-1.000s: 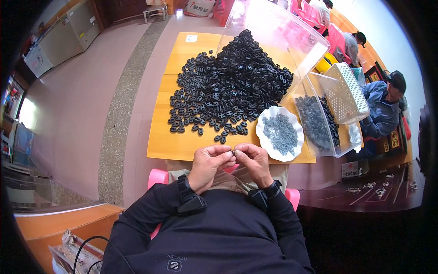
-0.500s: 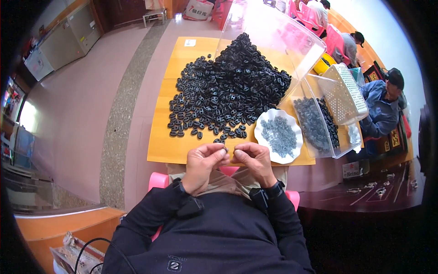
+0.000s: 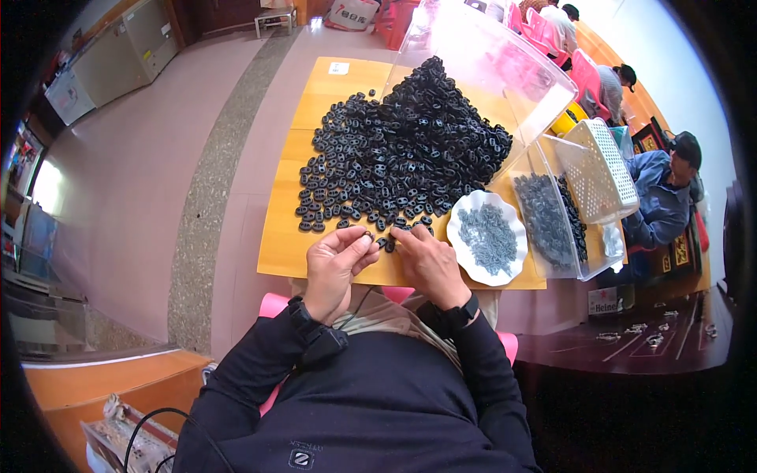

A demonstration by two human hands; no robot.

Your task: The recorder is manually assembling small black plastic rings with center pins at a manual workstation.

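A big heap of small black plastic parts [image 3: 402, 154] covers the middle of a yellow wooden table [image 3: 284, 244]. My left hand [image 3: 335, 264] rests at the table's near edge, fingers pinched on one black part [image 3: 367, 236]. My right hand [image 3: 426, 260] lies beside it, fingertips down among loose black parts [image 3: 389, 243] at the heap's near rim. What the right fingers hold is hidden. A white scalloped plate [image 3: 465, 264] of small grey pieces sits just right of my right hand.
A clear plastic bin [image 3: 587, 272] with grey and dark pieces stands right of the plate, a white perforated basket [image 3: 601, 169] on it. A large clear lid [image 3: 489, 63] leans at the back. Other people [image 3: 662, 197] sit at the right. Pink chair [image 3: 272, 303] under me.
Both hands have moved forward from near my chest onto the table edge, reaching the near rim of the heap.
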